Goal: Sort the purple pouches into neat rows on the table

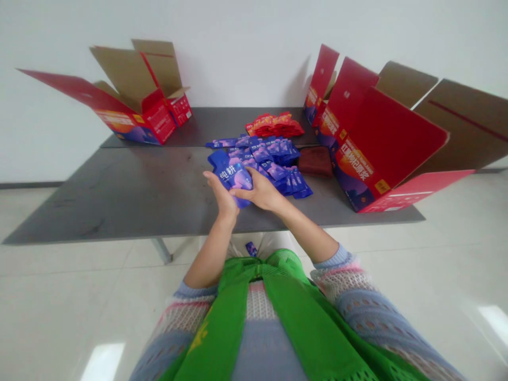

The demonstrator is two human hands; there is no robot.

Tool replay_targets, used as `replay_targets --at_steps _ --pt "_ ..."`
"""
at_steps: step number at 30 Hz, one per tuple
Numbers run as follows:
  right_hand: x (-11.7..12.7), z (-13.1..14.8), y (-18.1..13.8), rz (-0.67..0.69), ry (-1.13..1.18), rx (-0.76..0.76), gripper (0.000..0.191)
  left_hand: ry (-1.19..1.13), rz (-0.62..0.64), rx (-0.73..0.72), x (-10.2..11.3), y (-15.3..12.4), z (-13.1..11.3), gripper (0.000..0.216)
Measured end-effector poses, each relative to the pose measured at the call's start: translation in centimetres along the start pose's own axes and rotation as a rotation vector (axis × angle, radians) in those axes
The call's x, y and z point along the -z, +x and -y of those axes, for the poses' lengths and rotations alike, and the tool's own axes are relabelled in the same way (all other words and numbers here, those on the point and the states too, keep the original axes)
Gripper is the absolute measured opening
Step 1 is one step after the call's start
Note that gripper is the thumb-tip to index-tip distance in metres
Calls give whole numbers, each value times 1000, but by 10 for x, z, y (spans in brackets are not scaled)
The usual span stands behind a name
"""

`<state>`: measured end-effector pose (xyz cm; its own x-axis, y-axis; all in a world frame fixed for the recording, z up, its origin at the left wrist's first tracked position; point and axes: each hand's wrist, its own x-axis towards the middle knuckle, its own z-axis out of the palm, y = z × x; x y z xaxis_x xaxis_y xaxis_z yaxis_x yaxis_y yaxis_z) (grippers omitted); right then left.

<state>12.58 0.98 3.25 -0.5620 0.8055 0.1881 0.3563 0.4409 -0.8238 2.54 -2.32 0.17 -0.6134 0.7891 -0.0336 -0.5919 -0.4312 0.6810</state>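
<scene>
My left hand (222, 197) and my right hand (262, 191) are both closed around a small stack of blue packets (231, 173) with white characters, held just above the near part of the dark grey table (130, 196). Behind the hands lies a loose pile of more blue packets (273, 156). Further back sits a heap of red packets (274, 125).
An open red carton (137, 106) lies on its side at the back left. Several open red cartons (369, 143) stand at the right. A dark red cloth-like item (315, 160) lies beside the blue pile. One blue packet (251, 248) lies on the floor under the table.
</scene>
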Motion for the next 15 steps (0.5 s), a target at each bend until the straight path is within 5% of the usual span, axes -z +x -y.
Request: replay_targets --at_steps 4,9,15 --pt "-4 -9 -14 36 56 -74 82 65 58 -1 12 -9 5 75" --pt "-31 -24 -39 -233 282 -130 63 395 -48 -338 37 -13 15 27" --pt "-53 -43 -61 -381 345 -207 72 630 134 -519 52 -20 25 27"
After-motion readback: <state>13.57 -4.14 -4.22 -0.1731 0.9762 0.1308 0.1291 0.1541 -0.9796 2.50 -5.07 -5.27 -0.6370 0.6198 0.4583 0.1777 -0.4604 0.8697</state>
